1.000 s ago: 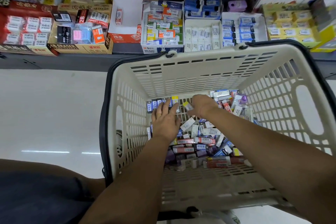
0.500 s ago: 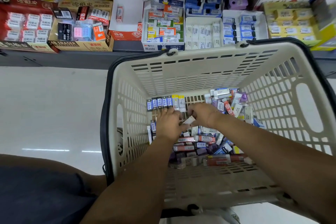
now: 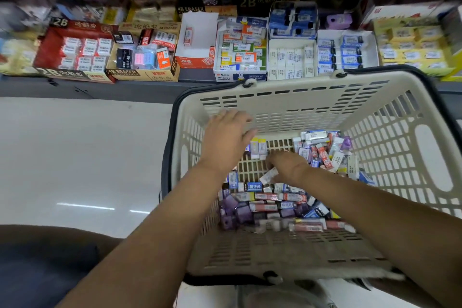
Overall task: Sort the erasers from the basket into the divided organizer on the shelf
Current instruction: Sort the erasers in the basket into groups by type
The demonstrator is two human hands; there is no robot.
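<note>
Our left hand (image 3: 226, 137) hovers released, fingers straight, inside the cream slotted plastic basket (image 3: 275, 102). Our right hand (image 3: 287, 167) curls down onto the heap of small wrapped erasers (image 3: 275, 204) on its floor; whether it is grasping one, we cannot tell.

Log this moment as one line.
left hand: open, over basket | right hand: down among erasers, grip unclear

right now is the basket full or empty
Neither: the basket holds a loose heap of erasers across its floor, well below the rim, with a bare patch by the far wall.
</note>
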